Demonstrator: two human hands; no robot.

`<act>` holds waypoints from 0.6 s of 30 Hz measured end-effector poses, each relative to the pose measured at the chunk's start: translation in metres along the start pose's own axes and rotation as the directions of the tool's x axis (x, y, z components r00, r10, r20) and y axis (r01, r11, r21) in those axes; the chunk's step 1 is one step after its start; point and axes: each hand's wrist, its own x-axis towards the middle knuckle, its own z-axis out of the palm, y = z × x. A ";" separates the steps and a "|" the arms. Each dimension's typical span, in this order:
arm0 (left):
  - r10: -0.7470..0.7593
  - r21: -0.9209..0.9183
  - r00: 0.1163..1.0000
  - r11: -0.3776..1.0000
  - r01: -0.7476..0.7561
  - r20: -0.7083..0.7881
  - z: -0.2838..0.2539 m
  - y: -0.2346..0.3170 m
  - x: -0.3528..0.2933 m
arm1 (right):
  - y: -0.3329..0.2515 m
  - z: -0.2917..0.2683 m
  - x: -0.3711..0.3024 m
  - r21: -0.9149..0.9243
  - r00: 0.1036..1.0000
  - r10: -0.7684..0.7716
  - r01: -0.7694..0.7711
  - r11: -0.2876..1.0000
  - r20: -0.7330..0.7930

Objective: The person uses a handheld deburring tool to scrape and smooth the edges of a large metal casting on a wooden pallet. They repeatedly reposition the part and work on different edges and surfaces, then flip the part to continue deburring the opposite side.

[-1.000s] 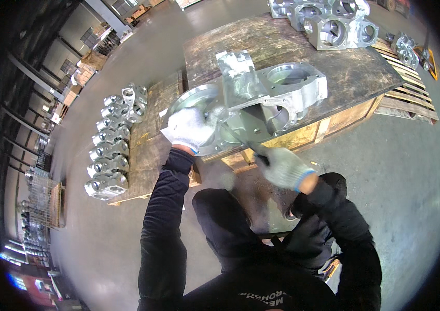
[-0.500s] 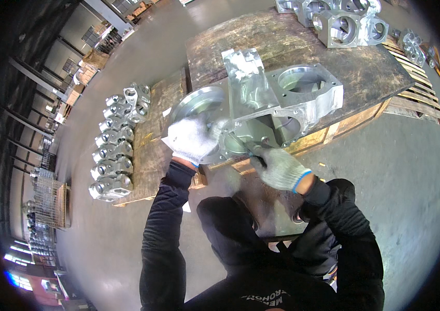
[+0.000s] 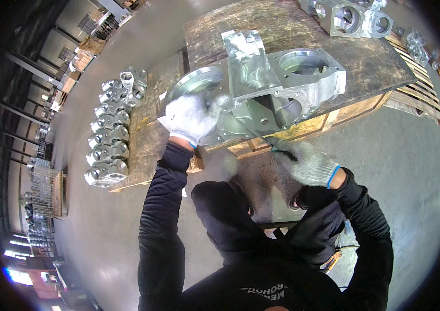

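A large silver metal casting (image 3: 251,78) with round bores lies on the near part of a wooden bench, its front edge toward me. My left hand (image 3: 191,119), in a white knit glove, is closed over the casting's left front edge beside the big round bore. Its fingertips are partly hidden. In a greyish glove, my right hand (image 3: 305,161) grips a slim rod-shaped hand tool (image 3: 253,131). The tool slants up and left, its tip at the front recess of the casting; the exact kind cannot be made out.
Several smaller castings (image 3: 108,137) stand in a row on the left part of the bench (image 3: 152,114). More large castings (image 3: 341,20) sit at the bench's far right corner. Beyond that lies a slatted pallet (image 3: 417,96). My knees are below the bench's front edge.
My right hand has drawn back toward me and to the right, bringing more of the rod-shaped tool into sight. My left hand stays on the casting; the whole view has shifted slightly.
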 end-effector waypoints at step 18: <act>0.039 0.023 0.998 0.999 -0.040 0.045 -0.002 0.001 0.005 | 0.015 -0.013 0.029 -0.176 0.938 -0.321 0.341 0.924 0.130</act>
